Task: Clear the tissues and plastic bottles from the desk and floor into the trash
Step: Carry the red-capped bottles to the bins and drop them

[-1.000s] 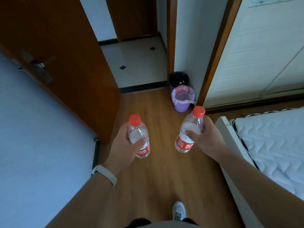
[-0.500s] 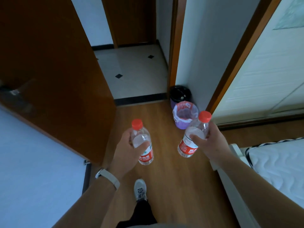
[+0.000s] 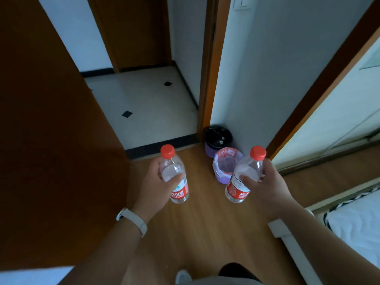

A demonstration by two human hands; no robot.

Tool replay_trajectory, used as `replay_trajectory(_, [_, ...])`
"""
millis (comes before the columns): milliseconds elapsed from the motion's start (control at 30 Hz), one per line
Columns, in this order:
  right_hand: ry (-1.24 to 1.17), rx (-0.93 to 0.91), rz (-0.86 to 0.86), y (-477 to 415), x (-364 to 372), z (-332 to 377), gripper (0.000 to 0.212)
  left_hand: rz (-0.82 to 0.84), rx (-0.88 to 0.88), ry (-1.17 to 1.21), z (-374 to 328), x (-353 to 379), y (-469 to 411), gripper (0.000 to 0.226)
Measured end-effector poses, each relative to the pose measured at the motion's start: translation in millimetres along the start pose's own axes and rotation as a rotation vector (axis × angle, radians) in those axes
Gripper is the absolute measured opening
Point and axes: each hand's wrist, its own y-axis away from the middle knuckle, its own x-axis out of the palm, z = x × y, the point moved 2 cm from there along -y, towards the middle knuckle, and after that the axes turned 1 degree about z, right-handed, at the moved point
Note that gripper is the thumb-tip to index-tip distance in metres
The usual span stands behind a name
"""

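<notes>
Red caps top both clear plastic bottles I am carrying, one in each hand, held out over the wooden floor [image 3: 205,227]. My left hand [image 3: 152,188] has its grip wrapped around the left bottle [image 3: 174,175], thumb pressed across the front just above the red label, the bottle standing close to upright. My right hand [image 3: 267,188] has its grip closed on the right bottle [image 3: 244,175], thumb across the clear shoulder above its red label, and this bottle leans with its cap tipped to the right. Both bottles look empty or nearly so, though I cannot tell for sure through the plastic. A white wristband [image 3: 132,221] sits on my left wrist.

Ahead on the floor, between the two bottles as I see them, stands a purple trash bin [image 3: 221,177] lined with a pale pink bag; the right bottle partly overlaps its rim in my view. Just behind it, against the door frame and wall corner, is a second bin with a black bag [image 3: 218,136] and a purple woven side. A brown door [image 3: 51,140] fills the left side, opening onto a white tiled floor [image 3: 148,108] with small black diamonds. At lower right I see the corner of a bed [image 3: 353,223] with a white quilted mattress. A white shoe [image 3: 183,277] shows at the bottom edge.
</notes>
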Motion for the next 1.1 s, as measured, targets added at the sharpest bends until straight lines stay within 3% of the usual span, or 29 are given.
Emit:
replay_trajectory(300, [-0.034, 0.084, -0.027, -106, 21, -1, 0.051, 0.099, 0.019, -0.02, -8, 12, -111, 0.05])
replay_trajectory(500, [-0.082, 0.085, 0.028, -212, 34, 3, 0.051, 0.067, 0.01, -0.213, -14, 16, -201, 0.057])
replay_trajectory(767, [-0.095, 0.1, 0.018, -337, -8, 12, 0.043, 0.126, 0.017, -0.233, -61, 62, -323, 0.06])
replay_trajectory(1100, [-0.142, 0.177, -0.1, -399, -44, -13, 0.04, 0.252, 0.121, -0.282, -95, 124, -420, 0.053])
